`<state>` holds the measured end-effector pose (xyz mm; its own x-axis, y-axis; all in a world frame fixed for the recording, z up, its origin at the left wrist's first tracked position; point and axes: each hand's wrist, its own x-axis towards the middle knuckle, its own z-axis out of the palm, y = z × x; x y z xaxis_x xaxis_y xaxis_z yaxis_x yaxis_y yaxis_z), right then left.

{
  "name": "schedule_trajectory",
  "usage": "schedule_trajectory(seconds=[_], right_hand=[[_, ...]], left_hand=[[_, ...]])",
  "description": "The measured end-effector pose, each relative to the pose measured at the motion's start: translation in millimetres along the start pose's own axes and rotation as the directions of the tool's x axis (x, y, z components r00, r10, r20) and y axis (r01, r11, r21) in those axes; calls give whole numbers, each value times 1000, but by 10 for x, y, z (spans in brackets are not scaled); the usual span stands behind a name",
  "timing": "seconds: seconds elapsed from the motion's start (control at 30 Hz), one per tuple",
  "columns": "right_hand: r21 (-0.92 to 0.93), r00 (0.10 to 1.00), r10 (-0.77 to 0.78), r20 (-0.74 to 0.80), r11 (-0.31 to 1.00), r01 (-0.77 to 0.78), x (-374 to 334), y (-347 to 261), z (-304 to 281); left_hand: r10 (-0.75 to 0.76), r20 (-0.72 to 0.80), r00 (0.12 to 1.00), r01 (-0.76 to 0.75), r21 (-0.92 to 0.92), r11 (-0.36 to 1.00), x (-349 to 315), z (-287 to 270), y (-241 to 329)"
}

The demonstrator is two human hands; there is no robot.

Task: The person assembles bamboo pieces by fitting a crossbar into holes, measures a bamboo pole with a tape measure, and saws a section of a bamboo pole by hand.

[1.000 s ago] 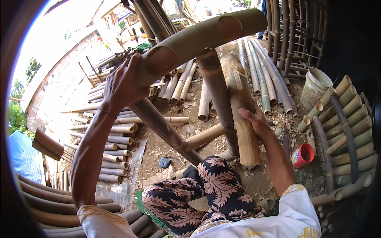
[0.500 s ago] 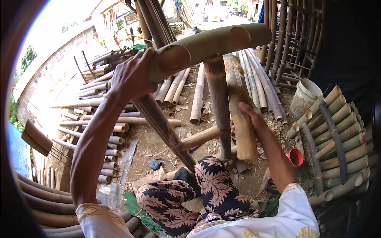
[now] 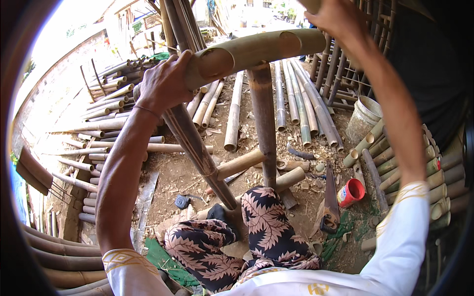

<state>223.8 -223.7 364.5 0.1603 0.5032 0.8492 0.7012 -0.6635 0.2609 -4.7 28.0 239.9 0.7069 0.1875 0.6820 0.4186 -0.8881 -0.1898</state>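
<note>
Raised higher, my right hand (image 3: 340, 19) grips the club (image 3: 311, 4) (fingers partly cropped) clear of the curved bamboo (image 3: 256, 53) my left hand (image 3: 165, 83) clamps in curled fingers.

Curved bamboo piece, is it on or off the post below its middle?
On: the curved bamboo piece meets the top of the post, no visible gap.

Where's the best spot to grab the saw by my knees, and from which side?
Probably the handle, from above and your near side: the saw lies with that end toward you and its blade pointing away, so your fingers should stay clear of it.
</note>
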Motion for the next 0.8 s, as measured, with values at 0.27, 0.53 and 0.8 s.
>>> schedule_trajectory(seconds=[0.27,0.53,0.8], right_hand=[[-366,838,-268,475,806,465,525,-495,-684],[832,989,139,43,544,-113,-1071,-165,313],[768,723,279,632,-96,-633,-2934,-63,1305]], left_hand=[[0,33,999,0,24,1000,29,-52,-31],[-64,54,996,60,78,995,-2,52,-197],[-62,156,986,66,-17,998,231,106,117]])
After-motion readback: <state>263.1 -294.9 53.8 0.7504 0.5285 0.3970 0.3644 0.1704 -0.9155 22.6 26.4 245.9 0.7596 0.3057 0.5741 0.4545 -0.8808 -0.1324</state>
